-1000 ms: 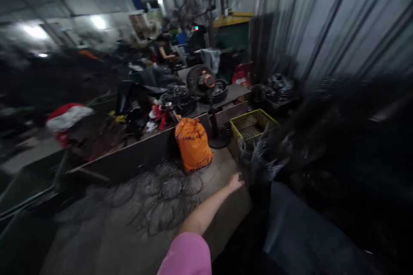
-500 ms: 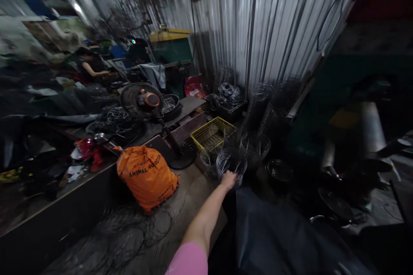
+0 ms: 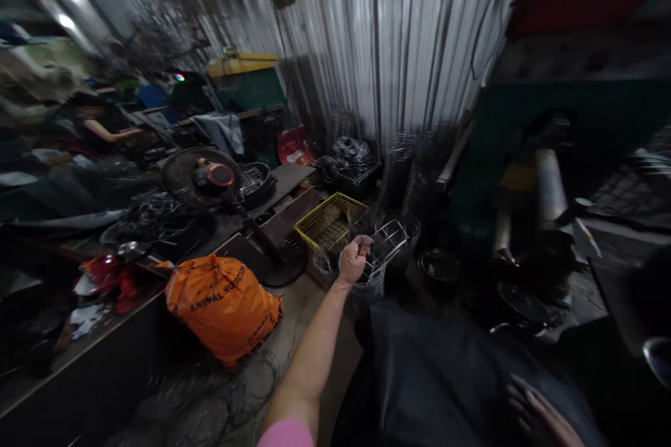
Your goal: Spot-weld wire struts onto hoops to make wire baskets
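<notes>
My left hand (image 3: pixel 355 260) is closed around the end of a bent wire frame (image 3: pixel 392 240), which has long sides and crossing wires. It is held above a round wire basket (image 3: pixel 374 285), whose lower part is in shadow. At the lower right, my right hand (image 3: pixel 545 411) rests over the dark apron-like sheet (image 3: pixel 435 370) on my lap, its fingers stretched out and somewhat blurred. Nothing shows in it.
Beyond the baskets are a yellow crate (image 3: pixel 328 220) and tall wire-mesh rolls (image 3: pixel 398 160). An orange sack (image 3: pixel 225 307) and a standing fan (image 3: pixel 202 178) are at left. Machinery (image 3: pixel 550 185) stands at right. A co-worker (image 3: pixel 102 129) sits far left.
My left hand has risen out of the basket and now holds the wire frame. My right hand has come into clearer view at the lower right. The view has swung to the right.
</notes>
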Motion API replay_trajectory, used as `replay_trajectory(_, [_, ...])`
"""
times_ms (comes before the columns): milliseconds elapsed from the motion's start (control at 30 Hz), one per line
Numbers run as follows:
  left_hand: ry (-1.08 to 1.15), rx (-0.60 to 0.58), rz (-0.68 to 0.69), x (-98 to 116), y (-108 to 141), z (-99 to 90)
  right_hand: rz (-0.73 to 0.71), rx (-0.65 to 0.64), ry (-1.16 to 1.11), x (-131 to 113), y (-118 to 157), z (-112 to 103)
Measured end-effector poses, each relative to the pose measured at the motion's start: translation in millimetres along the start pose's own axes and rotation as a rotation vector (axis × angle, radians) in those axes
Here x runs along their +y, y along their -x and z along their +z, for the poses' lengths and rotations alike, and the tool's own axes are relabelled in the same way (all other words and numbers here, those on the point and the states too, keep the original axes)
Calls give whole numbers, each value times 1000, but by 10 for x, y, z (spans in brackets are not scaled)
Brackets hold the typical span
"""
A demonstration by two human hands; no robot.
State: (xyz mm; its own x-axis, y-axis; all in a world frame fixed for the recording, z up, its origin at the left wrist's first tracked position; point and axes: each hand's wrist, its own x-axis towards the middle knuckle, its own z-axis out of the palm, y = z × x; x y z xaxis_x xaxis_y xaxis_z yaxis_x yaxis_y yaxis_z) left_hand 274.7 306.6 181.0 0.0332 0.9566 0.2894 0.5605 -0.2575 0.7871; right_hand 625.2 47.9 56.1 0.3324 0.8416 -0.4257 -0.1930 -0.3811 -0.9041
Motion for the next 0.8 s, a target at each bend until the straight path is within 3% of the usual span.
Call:
replay_trajectory(100, [634,-221,-96,427,248,139,-69,27,-128,-468,-72,225])
replay_trajectory(233, [989,-482,-386,723,670,561,-140,-241,-301,-1054,88,500])
replay_trajectory(300, [1022,-528,-477,738,799,736,-111,-322,-364,-1180,270,580])
replay_trajectory(400, [958,-512,-526,684,883,896,-83,-325,-442,-1214,485,615])
replay_trajectory(533, [656,-219,-314,677,1053,942,-104,-256,-419,-1251,500,558])
replay_trajectory(567, [588,-199,-242,707,1126,935,-107,-229,-404,-1269,479,551])
replay_trajectory(600, [543,-230,-184,750,1204,925,-113,-197,-402,-1284,459,556])
replay_trajectory(667, [525,-411,-129,858,1344,911,-137,-132,-438,-1283,434,615])
replay_trajectory(800, [680,-772,-175,1061,1474,987,-217,-70,-561,-1117,398,841])
